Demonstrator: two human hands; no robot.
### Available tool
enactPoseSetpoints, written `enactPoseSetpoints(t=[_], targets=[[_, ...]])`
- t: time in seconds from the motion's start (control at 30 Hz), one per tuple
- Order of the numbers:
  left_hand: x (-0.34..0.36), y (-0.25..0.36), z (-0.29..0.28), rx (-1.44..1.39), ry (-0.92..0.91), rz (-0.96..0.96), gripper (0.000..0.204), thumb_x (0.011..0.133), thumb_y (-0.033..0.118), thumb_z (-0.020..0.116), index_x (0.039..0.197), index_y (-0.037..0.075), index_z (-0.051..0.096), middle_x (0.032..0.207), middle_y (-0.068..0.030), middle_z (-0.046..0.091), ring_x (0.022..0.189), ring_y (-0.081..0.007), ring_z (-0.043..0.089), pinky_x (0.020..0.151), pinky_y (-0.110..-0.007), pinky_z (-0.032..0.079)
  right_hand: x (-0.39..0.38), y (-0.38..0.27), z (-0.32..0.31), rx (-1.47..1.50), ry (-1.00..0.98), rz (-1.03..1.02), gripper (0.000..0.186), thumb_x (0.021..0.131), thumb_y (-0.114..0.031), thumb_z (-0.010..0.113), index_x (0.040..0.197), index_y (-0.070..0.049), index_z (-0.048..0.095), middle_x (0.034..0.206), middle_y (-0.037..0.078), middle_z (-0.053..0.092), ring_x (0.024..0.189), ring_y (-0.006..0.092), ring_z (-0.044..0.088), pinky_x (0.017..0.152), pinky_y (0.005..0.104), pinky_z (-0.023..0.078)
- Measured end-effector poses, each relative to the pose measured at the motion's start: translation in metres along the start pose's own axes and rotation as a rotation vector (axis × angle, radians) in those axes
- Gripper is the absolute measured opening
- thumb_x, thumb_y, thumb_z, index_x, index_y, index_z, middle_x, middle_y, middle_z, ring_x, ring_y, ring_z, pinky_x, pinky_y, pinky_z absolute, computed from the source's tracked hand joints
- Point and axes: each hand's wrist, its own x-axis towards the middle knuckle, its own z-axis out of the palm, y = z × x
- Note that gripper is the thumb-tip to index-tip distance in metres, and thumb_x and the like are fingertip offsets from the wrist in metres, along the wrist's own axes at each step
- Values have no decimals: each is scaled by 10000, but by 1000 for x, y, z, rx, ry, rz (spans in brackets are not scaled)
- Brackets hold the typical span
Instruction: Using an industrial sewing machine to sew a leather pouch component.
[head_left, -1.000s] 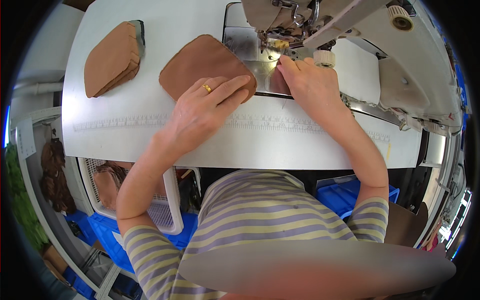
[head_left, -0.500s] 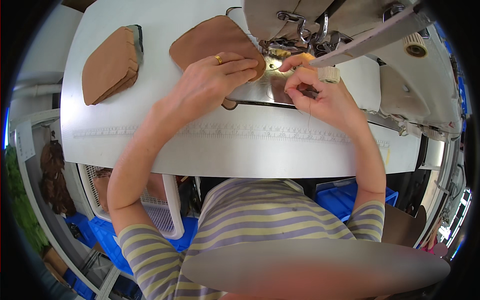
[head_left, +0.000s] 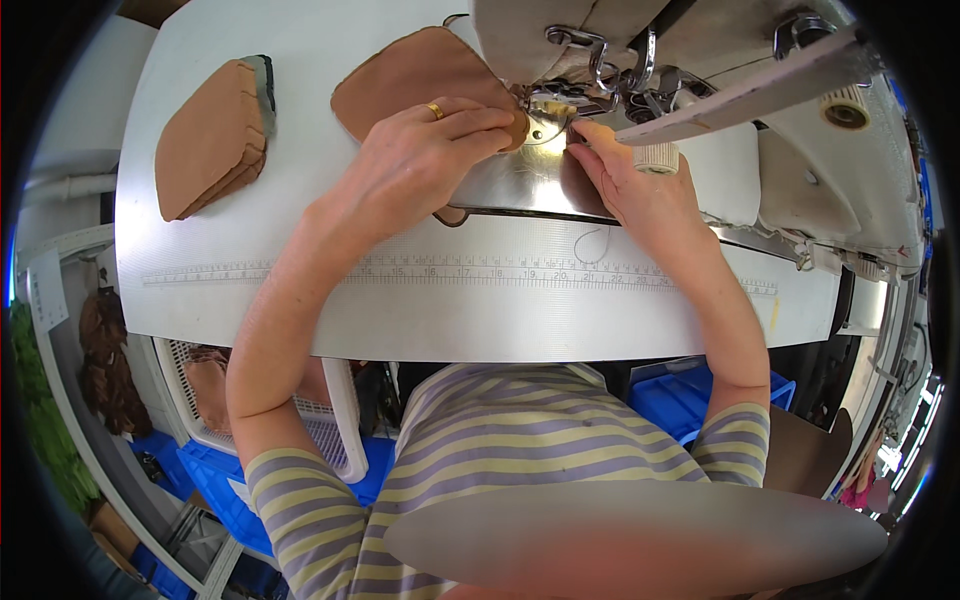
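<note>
My left hand (head_left: 425,165), a gold ring on one finger, presses with fingers together on the right corner of a brown rounded-square fabric piece (head_left: 405,75) beside the sewing machine's presser foot. My right hand (head_left: 635,185) is bent at the right of the shiny needle plate (head_left: 545,165), fingertips closed near the needle; what is between them I cannot make out. A loose thread loops over the white table (head_left: 480,310) below this hand. A stack of brown fabric pieces (head_left: 205,140) with a grey layer lies at the left.
The sewing machine's head (head_left: 705,45) overhangs the right side. Under the table's front edge are a white plastic basket (head_left: 355,420) with brown pieces and blue crates (head_left: 670,410). Dark brown and green bundles (head_left: 105,360) hang beside a rack at the left.
My left hand and the fabric piece have moved up toward the machine. My right fingers curled lower, then rose back toward the needle. A thread loop now shows below them.
</note>
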Motion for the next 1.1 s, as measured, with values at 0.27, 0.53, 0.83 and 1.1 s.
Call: enactPoseSetpoints(t=[0.27,0.53,0.83,1.1], targets=[[2,-1,3,21,48,-26,367,740,64,638,1104,95,675,1213,-1,644,1114,-209,586,887,-324,521,5,-1,7,-104,40,-47,20,745,-76,617,765,-73,614,667,108,598,615,305,608,513,414,477],[4,-5,1,30,83,22,351,781,2,616,1109,108,679,986,-47,670,921,-269,630,773,-357,538,3,-8,1,329,-103,198,64,851,-97,627,853,-48,585,697,49,603,587,156,575,531,295,449],[3,-2,2,58,61,57,412,787,15,597,1183,106,664,1050,-57,649,976,-286,608,846,-389,517,10,-12,-11,1051,-181,593,144,884,-137,621,911,4,615,739,42,630,644,105,593,597,255,484],[6,-3,4,21,120,89,354,783,12,605,1125,67,682,1018,-54,678,972,-265,609,819,-379,531,3,-7,1,260,-25,197,98,894,-150,609,906,-53,609,772,138,634,691,315,621,604,382,504]])
